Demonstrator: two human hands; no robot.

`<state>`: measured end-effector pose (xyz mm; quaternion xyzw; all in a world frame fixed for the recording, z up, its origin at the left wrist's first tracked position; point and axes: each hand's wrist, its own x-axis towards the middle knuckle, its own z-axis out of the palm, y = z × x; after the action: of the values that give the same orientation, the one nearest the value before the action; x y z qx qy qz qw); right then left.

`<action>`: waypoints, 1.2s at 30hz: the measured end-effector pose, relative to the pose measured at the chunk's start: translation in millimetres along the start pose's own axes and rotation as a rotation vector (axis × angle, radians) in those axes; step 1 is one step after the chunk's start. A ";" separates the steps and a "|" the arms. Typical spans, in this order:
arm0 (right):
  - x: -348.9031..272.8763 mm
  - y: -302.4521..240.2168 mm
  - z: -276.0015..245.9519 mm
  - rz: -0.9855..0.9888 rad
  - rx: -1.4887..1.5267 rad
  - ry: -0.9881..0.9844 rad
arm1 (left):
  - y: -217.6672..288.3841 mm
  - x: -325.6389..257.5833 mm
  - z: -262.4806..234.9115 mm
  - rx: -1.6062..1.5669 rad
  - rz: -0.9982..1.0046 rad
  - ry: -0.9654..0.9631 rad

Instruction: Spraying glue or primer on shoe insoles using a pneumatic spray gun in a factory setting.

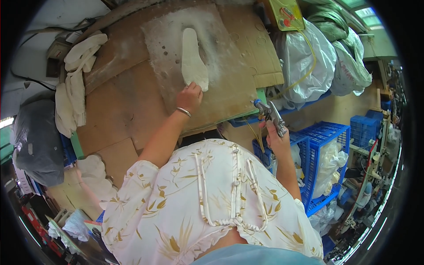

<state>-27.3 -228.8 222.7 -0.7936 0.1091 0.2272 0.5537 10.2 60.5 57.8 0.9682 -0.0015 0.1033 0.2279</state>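
A cream insole (192, 55) lies lengthwise on a cardboard sheet (165, 53) marked with white overspray. At its near, wider end, my left hand (191, 94) pinches the edge, fingers closed on it. My right hand (277, 138) is wrapped round a metal spray gun (273, 115) with a blue part near its nozzle. The gun is held off the table's right edge, apart from the insole. My palm hides part of its handle.
Stacks of cream insoles (73, 95) lie along the table's left side, near a black bag (37, 141). White plastic bags (307, 62) and a yellow hose (312, 59) are at the far right. Blue crates (313, 165) stand below, near my right arm.
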 end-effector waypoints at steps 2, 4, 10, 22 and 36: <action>2.1 -2.9 -7.1 -0.108 0.010 0.000 | 9.0 -10.9 8.8 -0.026 -0.043 0.009; 5.2 -10.3 -13.1 -0.138 0.032 -0.022 | 13.2 -18.7 14.3 -0.058 -0.105 0.023; 18.0 -32.1 -4.7 -0.144 0.083 -0.079 | 16.1 -43.0 34.7 -0.342 -0.377 0.014; 30.7 -41.1 34.0 -0.264 -0.151 -0.297 | 7.5 -23.0 46.1 -1.315 -1.297 -0.008; 35.3 -28.6 62.7 -0.264 -0.316 -0.309 | -2.1 -29.4 47.1 -1.320 -1.255 -0.083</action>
<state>0.7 -157.5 211.7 -0.8336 -0.1182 0.2857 0.4578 -9.0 40.3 9.8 0.4669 0.4587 -0.0965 0.7499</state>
